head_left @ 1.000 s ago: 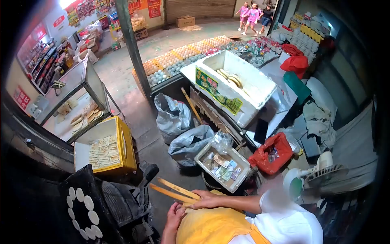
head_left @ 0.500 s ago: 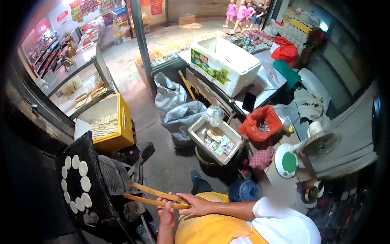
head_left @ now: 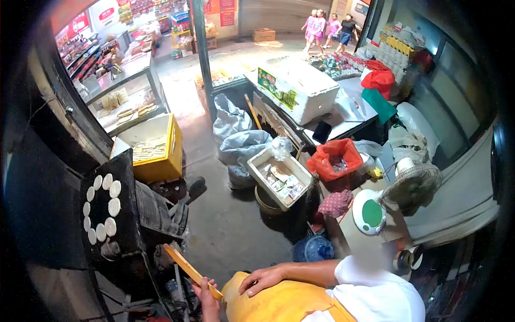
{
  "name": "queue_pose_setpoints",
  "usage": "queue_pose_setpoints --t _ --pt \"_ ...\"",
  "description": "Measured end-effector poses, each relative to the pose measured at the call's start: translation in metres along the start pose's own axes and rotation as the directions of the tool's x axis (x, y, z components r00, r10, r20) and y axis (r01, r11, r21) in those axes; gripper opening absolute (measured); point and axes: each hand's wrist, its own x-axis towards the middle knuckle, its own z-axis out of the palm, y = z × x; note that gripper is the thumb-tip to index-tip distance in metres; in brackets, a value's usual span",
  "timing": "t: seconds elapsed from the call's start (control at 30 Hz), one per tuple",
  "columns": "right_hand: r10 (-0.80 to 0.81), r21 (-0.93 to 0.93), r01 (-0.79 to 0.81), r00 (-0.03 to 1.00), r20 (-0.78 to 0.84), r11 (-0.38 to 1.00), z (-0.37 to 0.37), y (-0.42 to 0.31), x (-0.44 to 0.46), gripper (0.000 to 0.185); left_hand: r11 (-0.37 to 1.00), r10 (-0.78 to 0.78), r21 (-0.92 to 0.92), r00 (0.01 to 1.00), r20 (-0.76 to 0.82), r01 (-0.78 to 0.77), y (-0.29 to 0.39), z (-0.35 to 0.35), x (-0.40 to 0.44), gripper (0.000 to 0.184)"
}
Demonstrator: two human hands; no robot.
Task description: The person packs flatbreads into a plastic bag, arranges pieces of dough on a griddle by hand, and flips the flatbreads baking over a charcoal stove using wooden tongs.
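My left hand (head_left: 207, 294), low in the view, is closed around a pair of long wooden tongs (head_left: 188, 264). The two strips lie close together and point up and left. My right hand (head_left: 259, 279) rests on the front of my yellow apron (head_left: 284, 300), its fingers stretched out and holding nothing. Left of the tongs stands a black griddle (head_left: 101, 203). Several pale flat dough rounds (head_left: 114, 207) form a ring on it, with a dark lump (head_left: 110, 250) at its near edge.
A yellow box (head_left: 173, 153) of flat breads stands behind the griddle. Ahead are grey sacks (head_left: 241, 144), a foam box of banknotes (head_left: 257, 185) and a red bag (head_left: 333, 161). A fan (head_left: 412, 185) and a blue water jug (head_left: 313, 249) are on the right. People (head_left: 316, 28) walk outside.
My right hand has come off the tongs onto the apron. My left hand has moved lower and left with the tongs, whose strips have gone from spread to together.
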Motion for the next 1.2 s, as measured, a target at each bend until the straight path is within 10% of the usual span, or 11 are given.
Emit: queue_pose_setpoints --t 0.17,0.27,0.5,0.67,0.77,0.93,1.0,1.13,1.2 --pt "0.339 -0.220 -0.394 0.907 -0.250 0.892 0.008 0.073 -0.062 0.055 0.999 -0.036 -0.028 0.996 -0.083 0.033 -0.054 0.016 -0.072 0.047" --pt "0.431 -0.634 -0.627 0.776 -0.460 0.453 0.009 0.163 -0.108 0.049 0.993 -0.015 -0.114 0.994 -0.105 0.002 -0.112 -0.001 -0.122 0.053" --pt "0.480 -0.069 -0.595 0.706 -0.521 0.801 0.017 0.239 -0.164 0.047 0.942 0.215 0.328 0.886 -0.411 -0.076 -0.110 -0.065 -0.206 0.071" --pt "0.430 -0.218 -0.650 0.681 -0.592 0.728 0.043 0.244 -0.196 0.034 0.954 0.220 0.291 0.821 -0.526 -0.070 -0.149 -0.149 -0.238 0.087" --pt "0.494 -0.205 -0.685 0.670 -0.555 0.699 0.078 0.209 -0.184 0.031 0.821 0.357 0.559 0.659 -0.662 0.116 -0.167 -0.209 -0.275 0.090" --pt "0.605 0.010 -0.778 0.480 -0.636 0.628 0.093 0.283 -0.163 0.044 0.849 0.487 0.528 0.425 -0.763 -0.025 -0.211 -0.343 -0.325 0.075" --pt "0.454 -0.141 -0.705 0.583 -0.674 0.696 0.110 0.326 -0.155 0.043 0.891 0.386 0.447 0.381 -0.840 0.081 -0.197 -0.374 -0.355 0.074" --pt "0.337 -0.411 -0.707 0.663 -0.669 0.576 0.181 0.304 -0.126 0.050 0.675 0.666 0.736 0.386 -0.639 0.054 -0.179 -0.429 -0.361 0.064" --pt "0.333 -0.275 -0.713 0.585 -0.739 0.645 0.217 0.271 -0.132 0.050 0.613 0.415 0.691 0.589 -0.694 0.383 -0.151 -0.456 -0.382 0.056"
